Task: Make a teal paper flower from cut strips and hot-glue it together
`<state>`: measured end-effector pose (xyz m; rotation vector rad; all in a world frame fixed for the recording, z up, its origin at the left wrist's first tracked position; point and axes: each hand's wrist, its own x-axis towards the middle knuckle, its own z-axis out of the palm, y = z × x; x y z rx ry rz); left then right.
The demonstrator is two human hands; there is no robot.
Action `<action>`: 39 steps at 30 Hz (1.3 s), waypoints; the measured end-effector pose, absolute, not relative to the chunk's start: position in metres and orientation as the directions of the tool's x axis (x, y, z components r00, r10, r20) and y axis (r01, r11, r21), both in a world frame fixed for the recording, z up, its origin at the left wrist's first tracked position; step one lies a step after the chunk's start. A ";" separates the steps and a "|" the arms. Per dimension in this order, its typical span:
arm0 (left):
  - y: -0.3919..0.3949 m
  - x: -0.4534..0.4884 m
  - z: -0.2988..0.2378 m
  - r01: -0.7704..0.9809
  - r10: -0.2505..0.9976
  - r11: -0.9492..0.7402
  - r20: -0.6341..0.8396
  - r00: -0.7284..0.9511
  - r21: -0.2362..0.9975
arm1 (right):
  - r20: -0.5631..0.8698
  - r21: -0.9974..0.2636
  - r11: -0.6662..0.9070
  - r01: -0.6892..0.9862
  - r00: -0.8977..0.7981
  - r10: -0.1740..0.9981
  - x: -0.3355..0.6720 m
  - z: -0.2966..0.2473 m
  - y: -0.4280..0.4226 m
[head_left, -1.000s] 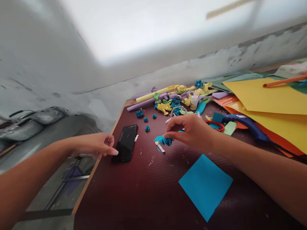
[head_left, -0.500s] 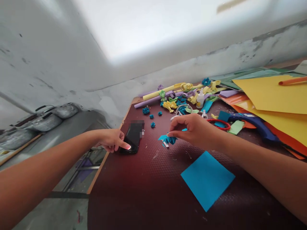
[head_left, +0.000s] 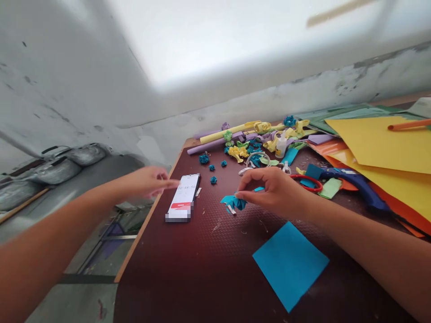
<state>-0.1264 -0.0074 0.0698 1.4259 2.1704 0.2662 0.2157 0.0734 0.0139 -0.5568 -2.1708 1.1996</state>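
Observation:
My right hand (head_left: 269,188) pinches a small crumpled blue paper flower (head_left: 235,202) that rests on the dark red table (head_left: 202,260). My left hand (head_left: 151,181) hovers at the table's left edge, blurred by motion, its fingers pointing at a phone (head_left: 183,198). The phone lies flat with its screen lit, showing a timer and a red button. A blue paper square (head_left: 290,264) lies in front of my right arm.
Several small blue paper balls (head_left: 213,179), yellow and purple paper rolls (head_left: 222,133), a glue bottle (head_left: 281,146), a tape ring (head_left: 257,158), red-handled scissors (head_left: 306,181) and a blue glue gun (head_left: 353,183) sit behind. Large yellow and orange sheets (head_left: 380,143) cover the right side. Floor lies beyond the left edge.
The phone screen, dark before, is now lit. My left hand has lifted off the phone's lower end and drawn back to its left. My right hand stays on the blue flower.

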 end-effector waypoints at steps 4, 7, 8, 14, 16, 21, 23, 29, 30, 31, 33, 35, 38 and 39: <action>-0.002 -0.063 0.069 0.719 0.997 -0.045 0.081 -0.016 0.694 | 0.398 -0.877 0.475 -0.075 -0.667 0.630 0.212 0.010 0.072; 0.004 -0.006 0.049 0.371 0.932 -0.335 0.247 0.266 0.866 | 0.471 -0.867 0.480 -0.134 -0.535 0.701 0.210 0.008 0.075; 0.006 0.008 0.041 0.319 0.917 -0.368 0.285 0.279 0.873 | 0.489 -0.861 0.491 -0.133 -0.479 0.728 0.209 0.008 0.076; 0.014 0.034 -0.004 0.209 0.888 -0.459 0.455 0.069 0.864 | 0.510 -0.850 0.520 -0.087 -0.385 0.769 0.208 0.008 0.082; 0.016 0.030 -0.015 0.207 0.901 -0.428 0.434 0.018 0.880 | 0.500 -0.846 0.532 -0.034 -0.397 0.769 0.207 0.007 0.083; 0.019 0.022 -0.025 0.404 0.854 -0.459 0.518 -0.044 0.791 | 0.404 -0.866 0.492 0.090 -0.453 0.794 0.206 0.009 0.082; 0.019 0.020 -0.024 0.500 0.842 -0.444 0.537 -0.052 0.744 | 0.367 -0.853 0.494 0.167 -0.481 0.796 0.206 0.011 0.082; 0.016 0.024 -0.022 0.616 0.868 -0.373 0.495 -0.032 0.694 | 0.490 -0.652 0.692 0.311 -0.523 0.697 0.210 0.009 0.080; 0.016 0.025 -0.022 0.610 0.867 -0.377 0.498 -0.032 0.697 | 0.498 -0.631 0.705 0.322 -0.529 0.687 0.210 0.008 0.079; 0.015 0.027 -0.022 0.601 0.866 -0.380 0.499 -0.037 0.703 | 0.498 -0.616 0.713 0.335 -0.535 0.682 0.210 0.008 0.079; 0.014 0.029 -0.023 0.580 0.867 -0.378 0.495 -0.051 0.722 | 0.489 -0.582 0.724 0.371 -0.551 0.676 0.210 0.007 0.078; 0.014 0.030 -0.022 0.574 0.876 -0.364 0.479 -0.056 0.734 | 0.489 -0.522 0.745 0.416 -0.569 0.661 0.209 0.007 0.077; 0.014 0.029 -0.021 0.570 0.892 -0.337 0.447 -0.062 0.750 | 0.503 -0.407 0.783 0.470 -0.600 0.622 0.207 0.006 0.075; 0.014 0.029 -0.021 0.565 0.896 -0.329 0.439 -0.066 0.756 | 0.510 -0.379 0.793 0.477 -0.608 0.609 0.206 0.006 0.075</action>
